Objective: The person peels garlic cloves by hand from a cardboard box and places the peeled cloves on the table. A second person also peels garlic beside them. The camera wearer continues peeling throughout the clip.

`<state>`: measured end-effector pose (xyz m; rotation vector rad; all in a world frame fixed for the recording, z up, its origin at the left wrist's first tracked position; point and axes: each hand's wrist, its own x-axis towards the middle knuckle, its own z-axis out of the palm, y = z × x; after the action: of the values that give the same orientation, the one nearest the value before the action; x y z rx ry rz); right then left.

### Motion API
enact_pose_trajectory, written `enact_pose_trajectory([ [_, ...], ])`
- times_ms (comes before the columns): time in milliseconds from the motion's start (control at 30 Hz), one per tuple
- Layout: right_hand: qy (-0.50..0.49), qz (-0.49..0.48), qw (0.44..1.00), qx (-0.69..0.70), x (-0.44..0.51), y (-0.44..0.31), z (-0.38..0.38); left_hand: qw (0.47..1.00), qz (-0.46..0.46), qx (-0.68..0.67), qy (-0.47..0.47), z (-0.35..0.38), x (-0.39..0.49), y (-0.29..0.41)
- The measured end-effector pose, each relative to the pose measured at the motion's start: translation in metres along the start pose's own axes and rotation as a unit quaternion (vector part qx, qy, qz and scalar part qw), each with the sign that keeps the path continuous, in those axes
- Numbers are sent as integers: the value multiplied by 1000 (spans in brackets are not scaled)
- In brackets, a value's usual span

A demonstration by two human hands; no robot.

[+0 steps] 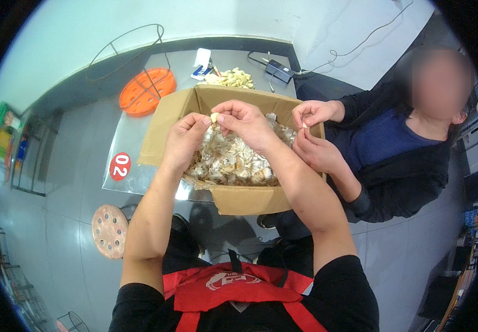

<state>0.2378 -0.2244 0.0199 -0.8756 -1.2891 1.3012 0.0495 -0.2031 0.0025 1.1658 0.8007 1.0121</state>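
Between the fingertips of my left hand (pixel 186 139) and my right hand (pixel 245 124) is a pale yellow garlic clove (pixel 214 118); both hands touch it. They are above an open cardboard box (pixel 249 201), which holds garlic bulbs and loose papery garlic skins (pixel 239 159). Beyond the box's far edge, a pile of peeled garlic cloves (pixel 237 78) lies on the metal table (pixel 129 128).
At the box's right side, a person (pixel 397 145) holds a small pale piece in both hands. An upturned orange stool (pixel 147 92) rests on the table, near a black power adapter (pixel 279 71) with cables. A round stool (pixel 110 231) stands at the lower left.
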Motion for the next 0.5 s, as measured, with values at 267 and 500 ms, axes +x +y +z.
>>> enact_pose_trajectory([
  [267,25,-162,937,-310,-6,1,11,993,-33,-103,-38,-2,-2,7],
  [500,22,-80,975,-207,-7,2,16,992,-41,-115,-31,-7,1,1],
])
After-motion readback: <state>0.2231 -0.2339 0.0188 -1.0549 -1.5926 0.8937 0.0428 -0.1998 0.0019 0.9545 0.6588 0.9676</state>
